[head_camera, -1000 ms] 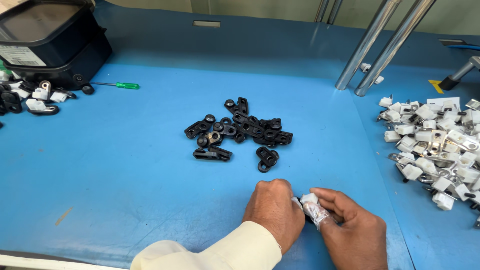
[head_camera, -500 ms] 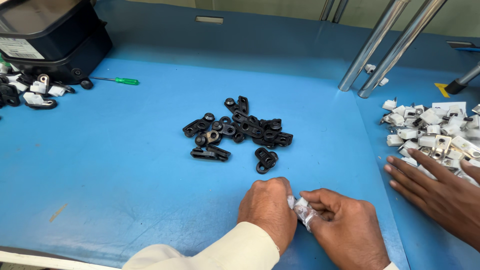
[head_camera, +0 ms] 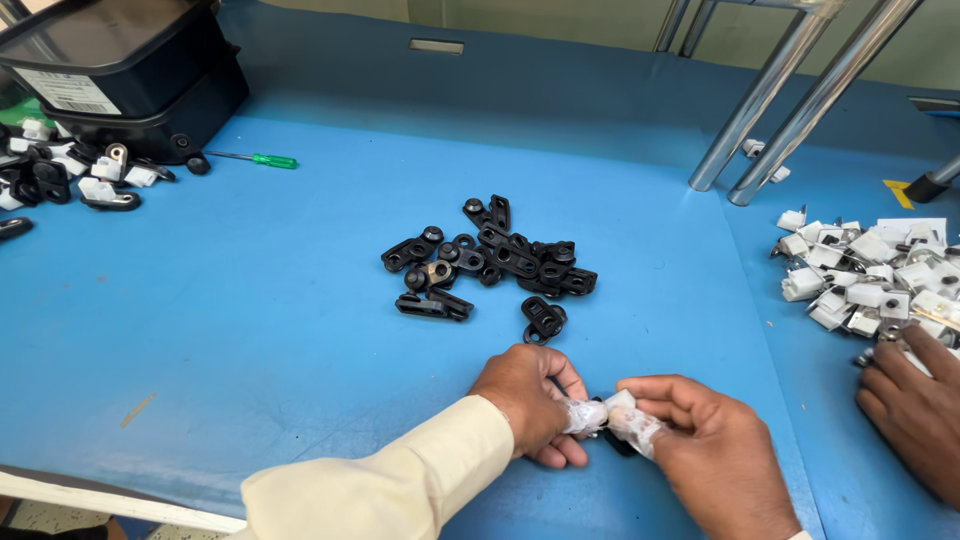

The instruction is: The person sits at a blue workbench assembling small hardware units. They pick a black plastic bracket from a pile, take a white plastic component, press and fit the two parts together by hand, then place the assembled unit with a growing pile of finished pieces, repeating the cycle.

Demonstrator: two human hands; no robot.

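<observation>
Your left hand (head_camera: 525, 400), in a cream long sleeve, and your right hand (head_camera: 715, 455) meet just below the heap of small black plastic clip parts (head_camera: 490, 265), low on the blue tabletop (head_camera: 250, 330). Both have white tape wrapped around the fingertips (head_camera: 585, 415). Each hand is curled, and the taped tips are pressed together on a small black part (head_camera: 612, 440) pinched between them; only a sliver of it shows under the fingers, so its shape cannot be told. It sits right at the tabletop surface, near the front edge.

Just above your hands, one black clip lies a little apart from the heap, on the heap's lower right side. Well to the right of the heap lies a pile of small white plastic pieces with metal bits (head_camera: 870, 275), and another person's hand (head_camera: 915, 405) rests at the lower edge of that pile. Up and to the right of the heap, two slanted shiny metal tubes (head_camera: 790, 100) rise from the tabletop. Up and to the left of the heap lies a green-handled screwdriver (head_camera: 258, 158), and beyond it a black plastic case (head_camera: 130, 80) with a scatter of mixed black and white parts (head_camera: 70, 180) beside it.
</observation>
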